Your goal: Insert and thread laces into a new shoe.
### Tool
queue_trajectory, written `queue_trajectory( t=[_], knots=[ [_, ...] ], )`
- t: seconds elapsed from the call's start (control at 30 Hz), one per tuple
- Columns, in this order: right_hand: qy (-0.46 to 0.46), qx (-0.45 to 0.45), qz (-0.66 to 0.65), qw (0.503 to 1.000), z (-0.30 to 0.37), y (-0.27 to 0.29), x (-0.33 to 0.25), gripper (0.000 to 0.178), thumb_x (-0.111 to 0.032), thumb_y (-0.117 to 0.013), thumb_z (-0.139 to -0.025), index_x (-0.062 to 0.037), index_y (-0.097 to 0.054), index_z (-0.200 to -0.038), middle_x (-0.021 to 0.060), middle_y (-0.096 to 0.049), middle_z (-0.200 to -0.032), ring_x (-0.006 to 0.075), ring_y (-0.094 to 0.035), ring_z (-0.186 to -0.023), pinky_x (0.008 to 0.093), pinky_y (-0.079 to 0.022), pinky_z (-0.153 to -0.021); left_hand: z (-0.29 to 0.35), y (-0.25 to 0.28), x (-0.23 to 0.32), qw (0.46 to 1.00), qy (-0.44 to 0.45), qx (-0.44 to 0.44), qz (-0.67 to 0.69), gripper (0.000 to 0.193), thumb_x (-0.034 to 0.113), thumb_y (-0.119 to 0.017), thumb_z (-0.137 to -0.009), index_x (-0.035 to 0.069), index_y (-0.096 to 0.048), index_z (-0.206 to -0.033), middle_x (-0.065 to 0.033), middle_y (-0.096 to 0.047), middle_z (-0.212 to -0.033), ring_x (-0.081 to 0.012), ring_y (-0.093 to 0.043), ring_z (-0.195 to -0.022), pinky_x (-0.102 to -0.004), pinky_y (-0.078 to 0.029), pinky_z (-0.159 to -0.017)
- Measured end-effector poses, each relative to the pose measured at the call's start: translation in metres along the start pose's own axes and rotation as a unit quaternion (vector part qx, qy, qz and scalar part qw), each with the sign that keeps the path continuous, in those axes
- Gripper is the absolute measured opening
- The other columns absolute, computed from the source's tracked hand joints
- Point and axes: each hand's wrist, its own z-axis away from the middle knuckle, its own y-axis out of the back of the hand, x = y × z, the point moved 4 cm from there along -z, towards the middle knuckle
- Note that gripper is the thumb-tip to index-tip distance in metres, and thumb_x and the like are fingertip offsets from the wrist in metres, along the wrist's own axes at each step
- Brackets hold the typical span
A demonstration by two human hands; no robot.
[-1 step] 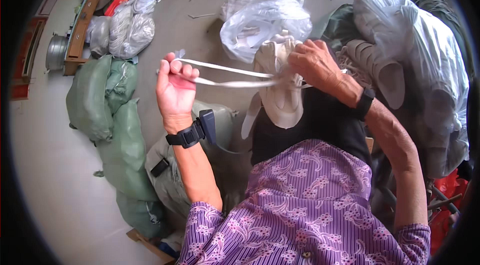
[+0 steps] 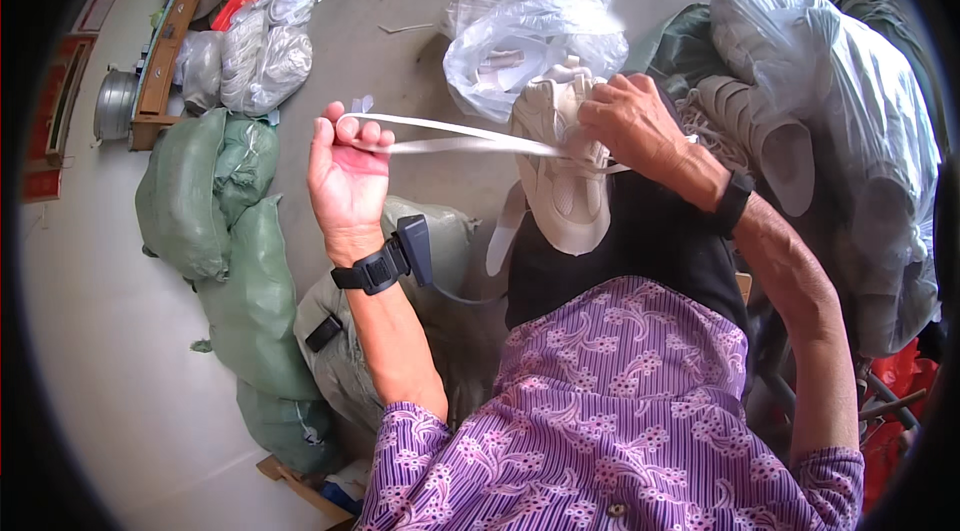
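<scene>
Plainly, we find the cream lace-up shoe (image 2: 565,196) over the black cloth (image 2: 650,251) on the lap, its toe turned toward the body, with the flat white shoelace (image 2: 460,136) drawn leftward from its upper in two nearly straight strands. At the far end of these strands we see the left hand (image 2: 348,166), raised well apart from the shoe, palm turned up to view, fingers curled inward and closed on the lace; the wrist stands nearly straight above the forearm, under a black strap (image 2: 375,274) with a boxy attachment. The right hand (image 2: 640,131) comes over the shoe from its right side, back of the hand upward, wrist bent, elbow out; its fingers are bent and pressed together at the lacing, but their tips are hidden, so what they pinch we cannot tell. That hand covers part of the shoe's upper from us. Just left of the shoe hangs a flat white tongue-shaped piece (image 2: 507,231). Beyond the shoe we see a translucent white plastic bag (image 2: 540,21), and to the right, near the right forearm, a cream shoe-like piece with crosswise bands (image 2: 740,111) and a large bulging white plastic sack (image 2: 850,81). Farther left, bulging green woven sacks (image 2: 250,301) lie on the floor beside a brown wooden frame (image 2: 165,56).
</scene>
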Motion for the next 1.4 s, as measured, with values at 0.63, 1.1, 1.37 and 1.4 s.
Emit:
queue_trajectory(
  t=[0.63, 1.1, 1.37, 1.4],
  knots=[
    [-0.091, -0.002, -0.005, 0.996, 0.037, 0.039, 0.052, 0.03, -0.014, -0.068, -0.073, -0.011, -0.064, -0.102, 0.0092, -0.058, -0.093, 0.0301, -0.056, -0.09, 0.0412, -0.046, -0.076, -0.017, 0.006, -0.1, 0.987, 0.137, 0.081, 0.03, 0.025, 0.023, -0.053, -0.093, 0.009, -0.058, -0.114, -0.006, -0.064, -0.106, -0.0239, -0.06, -0.098, -0.0445, -0.047, -0.086],
    [-0.016, -0.091, 0.159, 0.983, 0.016, 0.01, 0.028, 0.01, -0.013, -0.056, -0.077, -0.0092, -0.06, -0.085, 0.0059, -0.056, -0.087, 0.0218, -0.053, -0.09, 0.0374, -0.04, -0.076, 0.014, -0.06, -0.094, 0.674, -0.131, -0.11, -0.718, 0.033, 0.01, -0.066, -0.081, 0.012, -0.063, -0.114, -0.009, -0.058, -0.101, -0.021, -0.058, -0.084, -0.0324, -0.048, -0.074],
    [-0.063, -0.042, 0.071, 0.995, 0.037, 0.019, 0.048, 0.007, -0.011, -0.059, -0.078, -0.0077, -0.055, -0.082, 0.0052, -0.053, -0.082, 0.0238, -0.052, -0.086, 0.0367, -0.038, -0.075, 0.009, -0.069, -0.125, 0.657, -0.199, -0.228, -0.69, 0.021, 0.004, -0.066, -0.074, 0.012, -0.067, -0.094, -0.0073, -0.055, -0.095, -0.0276, -0.052, -0.091, -0.0394, -0.042, -0.081],
    [-0.065, -0.044, 0.07, 0.995, 0.038, 0.019, 0.051, 0.007, -0.011, -0.059, -0.078, -0.0076, -0.055, -0.082, 0.0057, -0.052, -0.082, 0.0235, -0.052, -0.087, 0.037, -0.038, -0.076, 0.009, -0.072, -0.125, 0.657, -0.198, -0.231, -0.69, 0.021, 0.004, -0.066, -0.074, 0.012, -0.067, -0.094, -0.0073, -0.055, -0.095, -0.0276, -0.052, -0.091, -0.0394, -0.042, -0.081]
  ],
)
